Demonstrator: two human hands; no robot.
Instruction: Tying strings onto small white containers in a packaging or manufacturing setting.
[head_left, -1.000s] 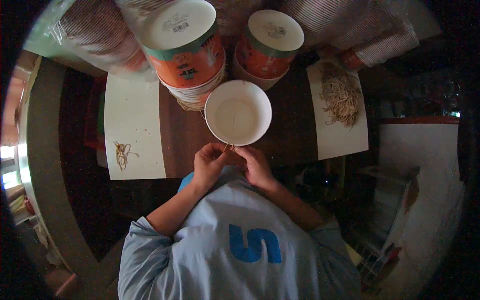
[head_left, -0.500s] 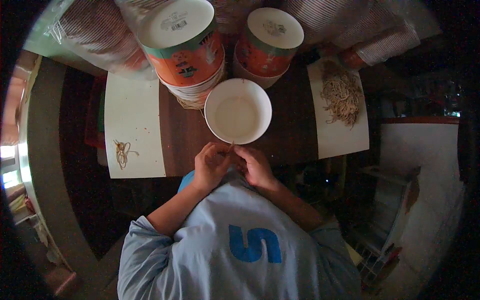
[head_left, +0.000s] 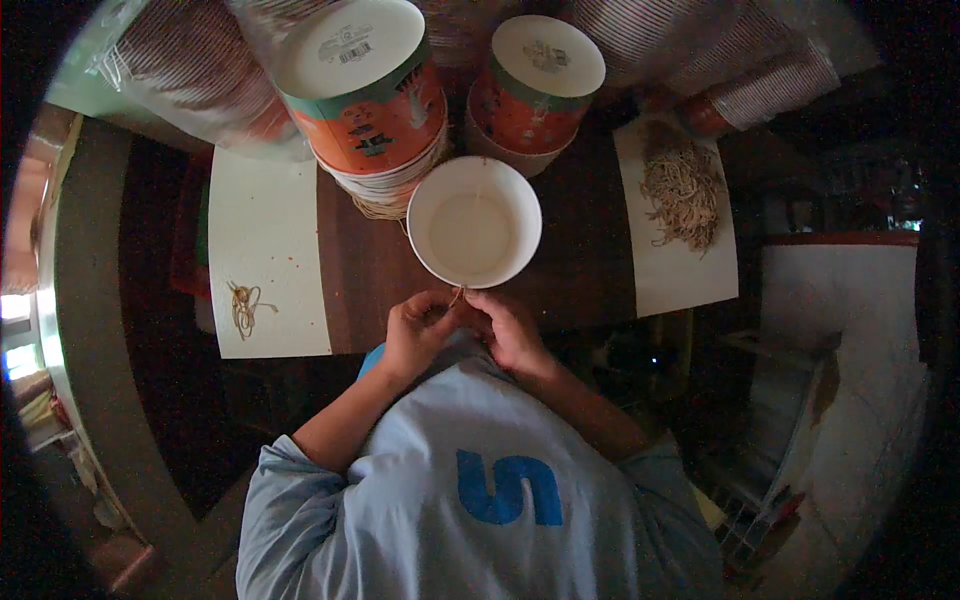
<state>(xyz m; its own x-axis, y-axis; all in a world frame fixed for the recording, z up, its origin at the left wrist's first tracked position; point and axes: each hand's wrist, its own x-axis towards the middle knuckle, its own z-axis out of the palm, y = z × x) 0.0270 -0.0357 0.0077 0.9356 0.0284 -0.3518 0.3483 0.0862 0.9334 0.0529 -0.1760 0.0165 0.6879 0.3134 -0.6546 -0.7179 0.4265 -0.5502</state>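
Observation:
A white paper bucket (head_left: 472,262) stands mouth up at the near middle of the table. A thin strand of tan string (head_left: 458,297) shows at its near rim, between my fingertips. My left hand (head_left: 415,332) pinches the string with thumb and forefinger. My right hand (head_left: 508,332) meets it from the other side, fingers closed on the same string. The rest of the strand is hidden by my fingers and the rim.
Upside-down stacks of orange and green paper buckets (head_left: 372,128) (head_left: 532,108) stand behind. Tangled string (head_left: 685,195) lies on the right white board (head_left: 650,270), a small string bundle (head_left: 243,310) on the left one. Bagged bucket stacks (head_left: 190,75) line the back.
My fingers have shifted slightly around the string at the rim, and my left fingers have drawn in closer together. The bucket has barely moved.

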